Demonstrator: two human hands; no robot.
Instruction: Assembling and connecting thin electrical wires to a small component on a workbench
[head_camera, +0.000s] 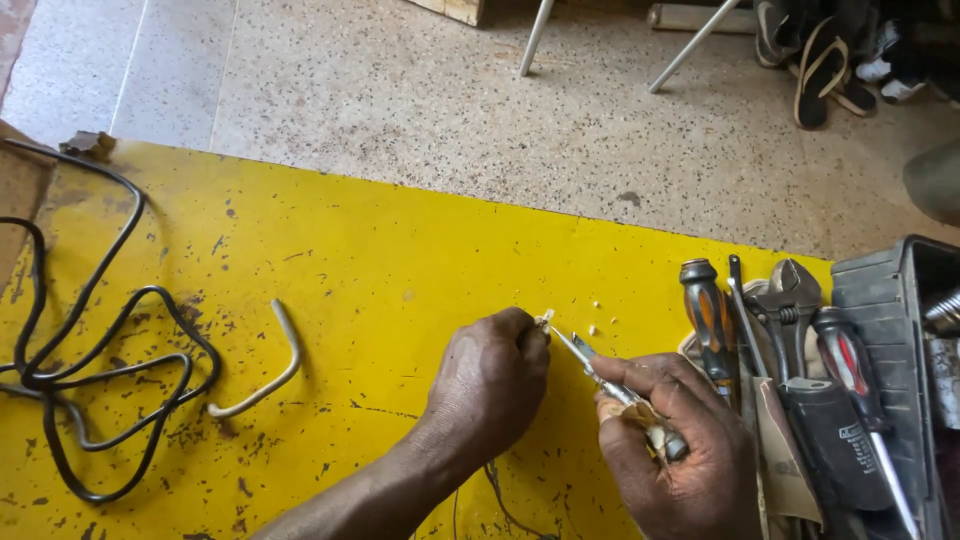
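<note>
**Hands working a wire end with a small blade on a yellow worktop**

Both hands are occupying the lower centre of the view, nearest the camera. The left hand (490, 380) is clenching around a thin wire (497, 490), pinching its pale stripped end (544, 320) at the fingertips; the wire is trailing back under the wrist toward the near edge. The right hand (672, 440) is gripping a small metal blade tool (600, 372), and its tip is lying just beside the wire end.

Surface: the worktop (370, 260) is showing yellow paint, scuffed and speckled with dark marks. Small pale scraps (597, 322) are lying just beyond the wire end. A black cable (110, 380) is sprawling in loose loops at the left, and a bent grey rod (270, 375) is resting just beside it.

Room: a speckled stone floor (450, 100) is running beyond the worktop. Two metal legs (536, 36) are standing on it, and sandals (822, 70) are lying at the upper right.

Containers: a dark toolbox (885, 290) is sitting at the right edge; its contents are too cut off to tell. Just beside it, an orange-and-black screwdriver (705, 310), an adjustable wrench (790, 300) and a red-and-black screwdriver (850, 375) are lying close together.
</note>
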